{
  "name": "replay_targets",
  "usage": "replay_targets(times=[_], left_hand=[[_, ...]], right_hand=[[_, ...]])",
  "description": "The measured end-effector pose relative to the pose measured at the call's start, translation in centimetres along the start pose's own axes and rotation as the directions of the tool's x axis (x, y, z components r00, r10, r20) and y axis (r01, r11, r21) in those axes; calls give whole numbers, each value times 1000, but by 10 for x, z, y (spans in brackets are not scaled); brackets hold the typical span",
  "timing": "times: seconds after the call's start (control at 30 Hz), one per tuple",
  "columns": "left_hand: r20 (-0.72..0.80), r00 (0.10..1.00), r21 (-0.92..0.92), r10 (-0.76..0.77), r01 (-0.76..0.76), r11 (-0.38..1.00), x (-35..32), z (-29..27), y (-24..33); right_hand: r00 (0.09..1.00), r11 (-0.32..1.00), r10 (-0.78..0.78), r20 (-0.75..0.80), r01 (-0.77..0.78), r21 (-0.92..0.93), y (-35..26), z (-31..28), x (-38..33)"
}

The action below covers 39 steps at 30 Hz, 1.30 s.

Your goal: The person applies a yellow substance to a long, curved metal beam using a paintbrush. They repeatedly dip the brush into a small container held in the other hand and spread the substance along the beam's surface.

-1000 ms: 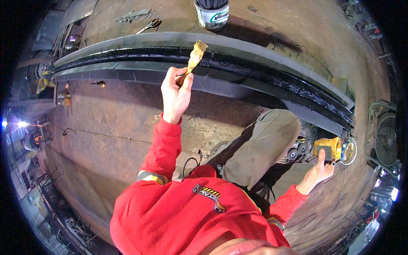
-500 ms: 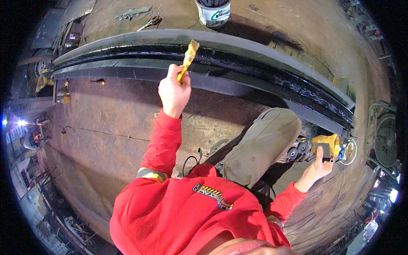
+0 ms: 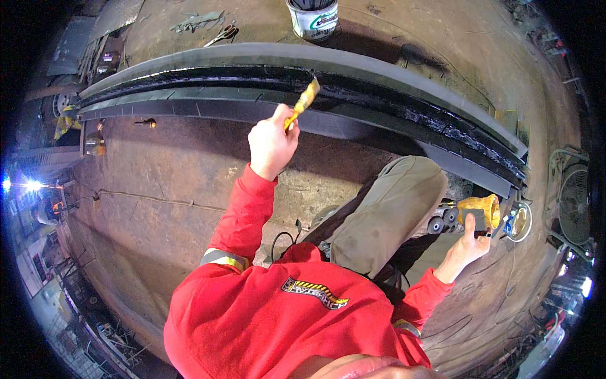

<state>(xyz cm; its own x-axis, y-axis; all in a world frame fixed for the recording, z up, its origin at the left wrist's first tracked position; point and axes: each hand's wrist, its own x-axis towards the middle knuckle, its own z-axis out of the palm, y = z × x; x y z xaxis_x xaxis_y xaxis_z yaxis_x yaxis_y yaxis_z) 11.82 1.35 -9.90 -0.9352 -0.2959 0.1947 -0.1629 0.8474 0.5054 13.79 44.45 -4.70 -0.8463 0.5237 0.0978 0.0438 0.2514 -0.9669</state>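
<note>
My left hand [image 3: 273, 141] is closed around the yellow handle of a paintbrush [image 3: 306, 100], which tilts away to the right. The bristle tip lies over the glossy black inner strip of a long metal beam [image 3: 372, 136]; whether it touches cannot be told. Off to the right, my right hand [image 3: 466, 254] grips a yellow container [image 3: 483, 206] with a dark grey square patch on its side, thumb up against the patch. The container's contents do not show. Along the beam, the black surface looks wet in places, with whitish patches toward the right.
A white bucket [image 3: 314, 22] stands beyond the beam, with scissors [image 3: 222, 35] to its left. My bent knee [image 3: 407, 180] is close to the beam's near side. A cable [image 3: 148, 197] crosses the brown floor at left; a round fan [image 3: 574, 203] stands far right.
My left hand has moved right and slightly nearer, bringing the brush tip from the beam's far edge down over the black strip. The right hand with the container has shifted slightly left.
</note>
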Motion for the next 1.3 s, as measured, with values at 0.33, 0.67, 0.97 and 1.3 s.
replay_targets(times=[0.33, 0.67, 0.97, 1.3], left_hand=[[-20, 997, 3, -79, 79, 997, 11, -11, 16], [46, 991, -49, -125, 128, 991, 4, -16, 25], [35, 990, -32, -138, 139, 990, 14, 2, 21], [42, 989, -59, -145, 148, 987, 14, -16, 20]], right_hand=[[998, 998, 55, -4, -55, -26, 7, -2, 0], [999, 999, 47, -13, -48, -20, 0, 5, -1], [1000, 1000, 19, 0, -19, 4, 4, 17, -1], [998, 998, 63, 10, -63, -19, 11, 10, 4]])
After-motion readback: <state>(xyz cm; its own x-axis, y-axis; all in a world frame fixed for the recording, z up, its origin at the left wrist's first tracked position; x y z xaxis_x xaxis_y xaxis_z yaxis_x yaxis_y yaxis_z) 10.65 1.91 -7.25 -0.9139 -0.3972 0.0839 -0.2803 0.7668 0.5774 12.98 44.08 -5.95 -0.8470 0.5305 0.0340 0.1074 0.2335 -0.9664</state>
